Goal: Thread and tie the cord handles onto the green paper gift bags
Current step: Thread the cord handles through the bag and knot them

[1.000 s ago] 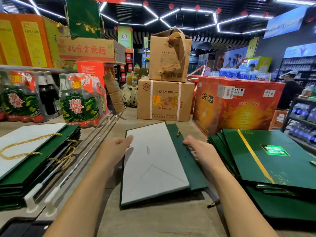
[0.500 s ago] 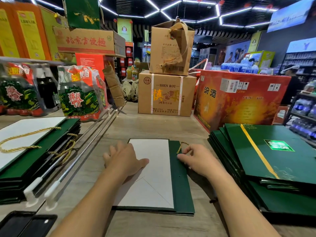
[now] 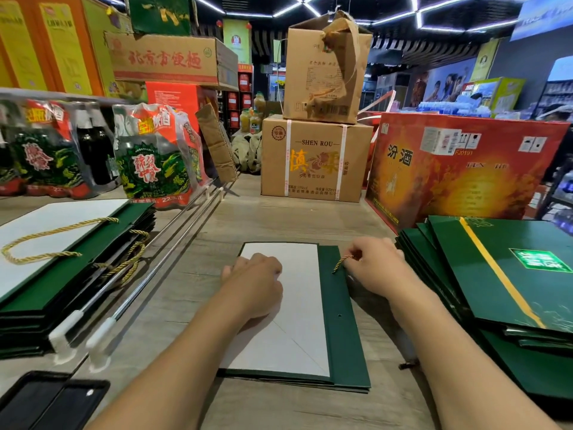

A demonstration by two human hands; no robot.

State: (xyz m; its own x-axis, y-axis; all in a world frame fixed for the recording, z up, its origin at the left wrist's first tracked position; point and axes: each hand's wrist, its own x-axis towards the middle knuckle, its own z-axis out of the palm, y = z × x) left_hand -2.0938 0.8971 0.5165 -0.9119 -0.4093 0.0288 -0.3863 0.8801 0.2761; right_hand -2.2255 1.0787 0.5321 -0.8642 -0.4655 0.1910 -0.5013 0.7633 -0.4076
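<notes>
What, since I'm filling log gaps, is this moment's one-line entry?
step: threading cord | left hand: rests on bag | right hand: pinches cord at bag's far end | near hole: empty

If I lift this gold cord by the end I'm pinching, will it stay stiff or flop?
Probably flops: the gold cord is twisted rope, and the cords on the left stack lie in loose curves. Likely very light, since the right hand manages it with a fingertip pinch.

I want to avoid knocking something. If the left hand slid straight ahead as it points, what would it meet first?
The left hand would leave the flat bag, cross bare wooden surface, and probably meet the SHEN ROU carton first; depth is unclear.
</notes>
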